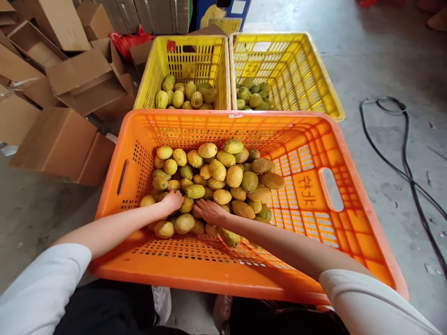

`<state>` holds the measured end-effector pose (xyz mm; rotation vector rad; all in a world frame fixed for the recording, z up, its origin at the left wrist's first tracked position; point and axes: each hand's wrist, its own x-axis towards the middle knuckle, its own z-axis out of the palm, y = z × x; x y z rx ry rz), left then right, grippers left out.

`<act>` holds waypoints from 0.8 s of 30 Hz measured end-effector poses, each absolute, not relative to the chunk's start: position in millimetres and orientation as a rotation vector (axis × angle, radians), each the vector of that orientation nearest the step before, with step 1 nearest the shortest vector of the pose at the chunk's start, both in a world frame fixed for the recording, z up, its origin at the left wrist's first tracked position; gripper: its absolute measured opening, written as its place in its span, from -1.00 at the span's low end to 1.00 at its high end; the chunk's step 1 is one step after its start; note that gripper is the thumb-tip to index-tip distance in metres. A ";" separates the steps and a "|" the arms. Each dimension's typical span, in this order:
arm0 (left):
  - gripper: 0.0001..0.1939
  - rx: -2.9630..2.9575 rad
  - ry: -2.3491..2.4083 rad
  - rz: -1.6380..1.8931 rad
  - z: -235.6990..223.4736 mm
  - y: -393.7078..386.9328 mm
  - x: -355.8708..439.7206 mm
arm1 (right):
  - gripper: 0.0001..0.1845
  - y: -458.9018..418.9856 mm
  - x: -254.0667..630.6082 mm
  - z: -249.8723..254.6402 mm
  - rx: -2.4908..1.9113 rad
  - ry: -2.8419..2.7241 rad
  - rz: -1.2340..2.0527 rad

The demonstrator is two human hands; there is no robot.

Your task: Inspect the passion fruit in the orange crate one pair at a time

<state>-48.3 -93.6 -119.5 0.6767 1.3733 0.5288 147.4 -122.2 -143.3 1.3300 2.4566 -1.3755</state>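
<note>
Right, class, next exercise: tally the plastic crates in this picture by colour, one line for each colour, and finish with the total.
Orange: 1 (the orange crate nearest the person)
Yellow: 2 (the left yellow crate and the right yellow crate, side by side beyond it)
Total: 3

The fruits (pixel 222 196) are mottled yellow-green, the front crate (pixel 195 275) orange.

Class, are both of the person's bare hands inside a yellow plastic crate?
No, the bare left hand and bare right hand are both among yellow-green oval fruits in the orange rectangular plastic crate.
</note>
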 end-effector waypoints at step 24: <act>-0.85 1.525 1.400 0.014 -111.1 -79.6 -59.1 | -0.22 -104.7 138.0 -158.5 0.921 2.643 -0.676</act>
